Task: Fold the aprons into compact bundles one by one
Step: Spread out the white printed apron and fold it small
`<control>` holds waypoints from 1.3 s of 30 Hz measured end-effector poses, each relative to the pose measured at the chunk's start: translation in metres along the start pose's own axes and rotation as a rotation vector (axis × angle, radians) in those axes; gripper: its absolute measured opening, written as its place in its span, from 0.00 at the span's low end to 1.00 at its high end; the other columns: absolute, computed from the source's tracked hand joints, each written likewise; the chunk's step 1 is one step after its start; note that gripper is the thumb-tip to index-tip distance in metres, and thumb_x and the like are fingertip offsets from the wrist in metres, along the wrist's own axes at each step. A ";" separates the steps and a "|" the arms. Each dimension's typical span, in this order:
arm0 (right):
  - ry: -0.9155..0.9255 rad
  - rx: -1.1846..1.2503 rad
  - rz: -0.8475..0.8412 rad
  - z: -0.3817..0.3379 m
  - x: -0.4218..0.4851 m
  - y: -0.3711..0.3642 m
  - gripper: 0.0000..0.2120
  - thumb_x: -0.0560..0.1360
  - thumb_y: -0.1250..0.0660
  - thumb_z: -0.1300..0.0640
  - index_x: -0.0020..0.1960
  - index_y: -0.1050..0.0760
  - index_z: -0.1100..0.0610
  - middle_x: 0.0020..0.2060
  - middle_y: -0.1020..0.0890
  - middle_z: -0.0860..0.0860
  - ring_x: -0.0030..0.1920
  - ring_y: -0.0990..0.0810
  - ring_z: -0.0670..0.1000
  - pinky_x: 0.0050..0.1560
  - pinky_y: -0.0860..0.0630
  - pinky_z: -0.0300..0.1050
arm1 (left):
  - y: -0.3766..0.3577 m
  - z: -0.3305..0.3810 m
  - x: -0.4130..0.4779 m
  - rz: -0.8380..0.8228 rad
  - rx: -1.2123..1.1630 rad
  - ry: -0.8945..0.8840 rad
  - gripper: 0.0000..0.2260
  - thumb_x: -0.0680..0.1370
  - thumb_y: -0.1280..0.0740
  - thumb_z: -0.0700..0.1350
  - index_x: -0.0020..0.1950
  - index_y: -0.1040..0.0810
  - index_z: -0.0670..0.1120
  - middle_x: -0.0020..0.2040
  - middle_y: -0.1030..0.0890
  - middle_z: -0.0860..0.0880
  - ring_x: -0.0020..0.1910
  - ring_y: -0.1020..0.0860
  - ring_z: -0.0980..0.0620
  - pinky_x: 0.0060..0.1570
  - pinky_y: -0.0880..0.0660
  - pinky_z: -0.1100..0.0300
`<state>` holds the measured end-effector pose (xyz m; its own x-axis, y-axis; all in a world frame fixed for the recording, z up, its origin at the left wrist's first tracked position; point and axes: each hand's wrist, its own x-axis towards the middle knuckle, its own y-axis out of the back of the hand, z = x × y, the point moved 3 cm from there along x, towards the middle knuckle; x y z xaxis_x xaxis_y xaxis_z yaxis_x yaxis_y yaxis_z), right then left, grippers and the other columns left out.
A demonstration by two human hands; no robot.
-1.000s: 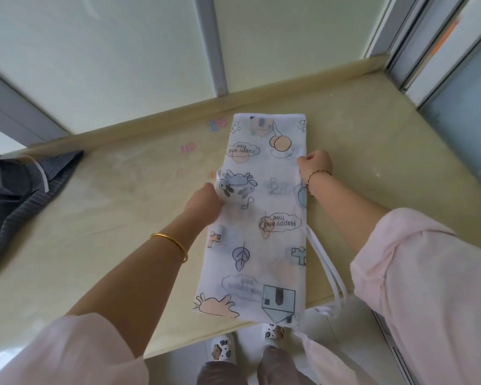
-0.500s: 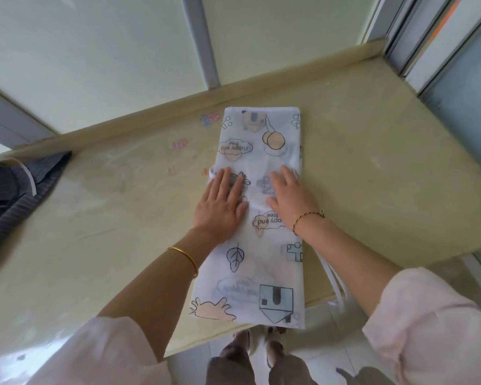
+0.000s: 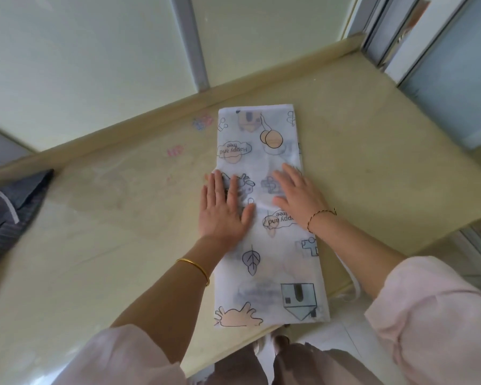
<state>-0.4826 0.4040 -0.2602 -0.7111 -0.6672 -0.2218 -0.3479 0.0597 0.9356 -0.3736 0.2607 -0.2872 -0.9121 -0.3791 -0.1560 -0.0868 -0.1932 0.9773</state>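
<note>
Apron (image 3: 267,262) fabric, white with cartoon prints and folded into a long strip, lay under both palms. Left hand (image 3: 225,209) pressed flat near its left edge, fingers straight and together, forearm reaching forward with a gold bangle (image 3: 195,265). Right hand (image 3: 299,194) lay flat too, fingers spread, angled inward. The strip's near end overhung the beige counter (image 3: 95,245). A dark striped cloth (image 3: 9,215) sat far left.

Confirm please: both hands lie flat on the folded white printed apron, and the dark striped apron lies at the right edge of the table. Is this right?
One detail is wrong. The head view shows the dark striped apron at the left edge of the table, not the right. The left hand and right hand do lie flat on the folded white printed apron.
</note>
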 end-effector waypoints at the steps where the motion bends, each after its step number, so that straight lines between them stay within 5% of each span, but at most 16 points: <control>1: -0.002 -0.014 0.008 -0.001 -0.002 -0.002 0.26 0.79 0.43 0.51 0.75 0.45 0.53 0.76 0.50 0.52 0.71 0.39 0.58 0.65 0.33 0.50 | 0.001 -0.001 0.000 -0.008 -0.005 -0.004 0.36 0.74 0.63 0.65 0.78 0.59 0.48 0.77 0.62 0.41 0.76 0.65 0.45 0.73 0.66 0.51; 5: 0.011 -0.072 0.037 -0.006 -0.007 -0.006 0.26 0.81 0.45 0.51 0.76 0.47 0.56 0.76 0.49 0.53 0.71 0.39 0.58 0.68 0.37 0.49 | 0.006 -0.002 0.005 -0.096 -0.071 -0.014 0.33 0.79 0.53 0.64 0.78 0.59 0.50 0.77 0.63 0.42 0.76 0.66 0.47 0.73 0.66 0.51; 9: -0.001 0.134 0.022 -0.007 -0.010 0.008 0.24 0.78 0.40 0.58 0.73 0.39 0.59 0.73 0.41 0.55 0.66 0.31 0.56 0.65 0.31 0.49 | 0.029 -0.006 0.007 -0.108 -0.058 -0.016 0.32 0.78 0.44 0.63 0.78 0.51 0.52 0.78 0.58 0.42 0.77 0.61 0.44 0.74 0.59 0.48; 13: -0.041 0.265 0.218 -0.005 -0.039 0.026 0.15 0.78 0.42 0.66 0.63 0.26 0.60 0.61 0.26 0.55 0.52 0.23 0.54 0.55 0.28 0.43 | 0.058 0.015 -0.024 0.060 -0.055 -0.271 0.23 0.78 0.36 0.52 0.71 0.34 0.47 0.74 0.41 0.43 0.73 0.43 0.42 0.69 0.39 0.49; 15: -0.013 0.280 0.226 -0.006 -0.055 0.025 0.15 0.78 0.44 0.68 0.58 0.23 0.60 0.57 0.22 0.55 0.54 0.23 0.54 0.54 0.30 0.41 | 0.063 0.031 -0.050 -0.045 -0.181 -0.438 0.15 0.77 0.34 0.49 0.61 0.27 0.45 0.64 0.32 0.46 0.62 0.31 0.46 0.58 0.29 0.53; 18: 0.041 0.157 0.047 0.001 -0.062 0.011 0.18 0.78 0.45 0.70 0.61 0.23 0.59 0.59 0.23 0.55 0.58 0.24 0.54 0.56 0.31 0.41 | 0.056 0.051 -0.085 -0.389 -0.169 -0.623 0.13 0.75 0.32 0.54 0.50 0.25 0.45 0.49 0.32 0.51 0.46 0.27 0.49 0.45 0.27 0.54; 22: 0.072 0.110 -0.053 0.009 -0.061 -0.002 0.26 0.71 0.44 0.78 0.63 0.25 0.60 0.61 0.25 0.55 0.61 0.27 0.55 0.62 0.32 0.43 | 0.035 0.054 -0.113 -0.533 0.339 -0.786 0.26 0.70 0.34 0.67 0.54 0.24 0.47 0.51 0.30 0.50 0.54 0.32 0.50 0.45 0.30 0.57; 26: 0.076 0.091 -0.058 0.004 -0.063 0.000 0.29 0.69 0.44 0.79 0.65 0.27 0.61 0.63 0.28 0.55 0.62 0.28 0.55 0.64 0.32 0.43 | 0.025 0.051 -0.125 -0.450 0.536 -0.810 0.33 0.67 0.33 0.69 0.63 0.28 0.48 0.58 0.30 0.48 0.57 0.33 0.48 0.48 0.30 0.57; 33: 0.053 0.096 -0.045 0.004 -0.063 0.002 0.27 0.70 0.45 0.78 0.64 0.27 0.59 0.64 0.29 0.55 0.63 0.29 0.55 0.63 0.32 0.44 | 0.037 0.052 -0.132 -0.435 0.465 -0.817 0.15 0.78 0.38 0.48 0.64 0.28 0.48 0.61 0.31 0.45 0.60 0.33 0.45 0.52 0.25 0.52; 36: 0.066 0.092 -0.081 0.002 -0.061 0.005 0.27 0.71 0.46 0.77 0.64 0.27 0.57 0.63 0.29 0.55 0.62 0.29 0.56 0.60 0.32 0.44 | 0.051 0.051 -0.130 -0.499 0.344 -0.756 0.10 0.76 0.40 0.39 0.55 0.24 0.45 0.57 0.29 0.43 0.53 0.27 0.43 0.51 0.26 0.49; 39: 0.108 0.104 -0.165 0.005 -0.061 0.011 0.21 0.74 0.47 0.74 0.53 0.24 0.53 0.55 0.26 0.54 0.56 0.26 0.56 0.54 0.31 0.43 | 0.075 0.051 -0.121 -0.668 0.094 -0.621 0.08 0.75 0.35 0.41 0.38 0.31 0.48 0.49 0.28 0.46 0.46 0.24 0.44 0.48 0.25 0.49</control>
<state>-0.4463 0.4485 -0.2380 -0.5716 -0.7497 -0.3334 -0.5190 0.0156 0.8546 -0.2901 0.3384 -0.1882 -0.7097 0.3449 -0.6143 -0.6810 -0.1123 0.7237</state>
